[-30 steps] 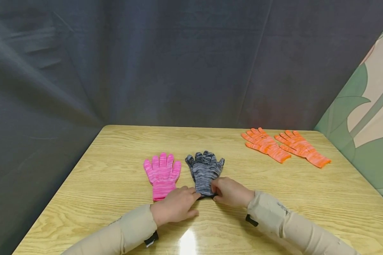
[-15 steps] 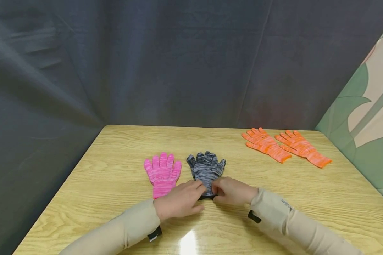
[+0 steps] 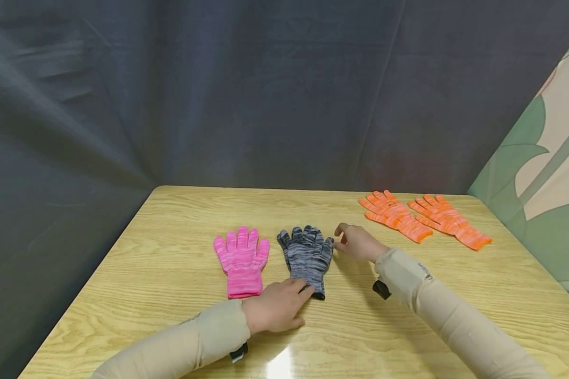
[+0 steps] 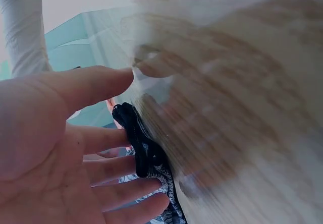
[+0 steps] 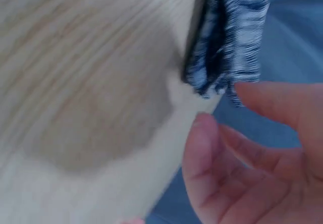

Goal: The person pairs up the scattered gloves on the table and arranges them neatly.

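Observation:
A grey-and-black knit glove (image 3: 307, 258) lies on the wooden table, fingers pointing away; its layers show doubled edges in the right wrist view. My left hand (image 3: 280, 306) rests its straight fingers on the glove's dark cuff (image 4: 144, 148), covering part of it. Beside the glove's outer fingertip on the right is my right hand (image 3: 359, 243). Its fingers are loosely bent with a gap to the thumb, and the thumb tip is right at the knit edge (image 5: 246, 57) in the right wrist view. To the left, a pink glove (image 3: 242, 261) lies flat, close to the left hand.
Two orange gloves (image 3: 392, 215) (image 3: 450, 220) lie side by side at the back right of the table (image 3: 161, 295). A dark cloth (image 3: 284, 95) hangs behind the table, and a wall with a leaf pattern (image 3: 545, 173) rises on the right.
My right hand has let go of the grey glove's cuff and moved away from me to its fingertips. My left hand has shifted slightly right along the cuff.

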A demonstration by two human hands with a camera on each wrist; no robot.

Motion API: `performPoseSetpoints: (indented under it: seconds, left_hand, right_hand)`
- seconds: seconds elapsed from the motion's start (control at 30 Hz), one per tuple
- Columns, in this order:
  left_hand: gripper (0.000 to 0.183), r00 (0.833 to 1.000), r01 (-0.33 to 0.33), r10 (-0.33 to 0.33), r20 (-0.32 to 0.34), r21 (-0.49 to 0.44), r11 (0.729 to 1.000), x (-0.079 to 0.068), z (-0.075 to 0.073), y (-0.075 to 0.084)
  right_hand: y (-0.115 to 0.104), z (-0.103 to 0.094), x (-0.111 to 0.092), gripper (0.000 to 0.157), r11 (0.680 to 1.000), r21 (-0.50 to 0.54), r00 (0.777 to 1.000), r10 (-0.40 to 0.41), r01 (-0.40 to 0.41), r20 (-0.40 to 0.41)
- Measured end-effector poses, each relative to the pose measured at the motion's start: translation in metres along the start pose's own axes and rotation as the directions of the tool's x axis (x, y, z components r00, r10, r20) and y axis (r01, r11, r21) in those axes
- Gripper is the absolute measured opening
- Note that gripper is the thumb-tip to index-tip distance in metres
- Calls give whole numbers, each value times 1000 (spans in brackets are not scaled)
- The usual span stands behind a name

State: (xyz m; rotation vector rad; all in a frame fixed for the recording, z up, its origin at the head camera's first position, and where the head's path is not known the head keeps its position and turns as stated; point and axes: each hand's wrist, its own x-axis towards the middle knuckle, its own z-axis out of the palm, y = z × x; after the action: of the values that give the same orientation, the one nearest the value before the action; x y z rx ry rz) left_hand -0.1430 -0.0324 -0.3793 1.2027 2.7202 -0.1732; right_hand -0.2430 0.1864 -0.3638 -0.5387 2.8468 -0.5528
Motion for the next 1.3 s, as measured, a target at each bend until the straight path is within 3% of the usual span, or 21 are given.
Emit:
performPoseSetpoints:
  seconds: [0.1,0.23,0.4,0.67,0.97,1.17,1.3]
  left_hand:
    - [61,1000,-5,5,13,-7,1000,0,-1,0]
    - [57,1000,-14,14,20,-11,1000,1,-2,-2]
    - [56,1000,-31,31,-5,-3,1000,2,-2,-3]
    - [56,999,-34,34,-2,-6,999,2,-4,-4]
    - [56,999,-22,22,30,-10,1000,3,-6,-4]
    - [57,999,-13,14,40,-9,1000,3,-6,-3]
    - [58,999,-21,21,35,-10,1000,3,-6,-3]
  right_hand:
    - [6,4,11,27,996,60,998,57,-59,36]
    - [9,9,21,14,993,109,999,39,-42,31]
    - [10,13,29,15,999,32,999,-3,4,-33]
    - [6,16,36,8,998,-38,999,41,-40,28]
    - [8,16,35,15,989,-77,992,126,-125,12]
    - [7,9,38,11,991,-99,995,96,-93,34]
    - [6,2,43,8,997,-50,997,60,-58,38]
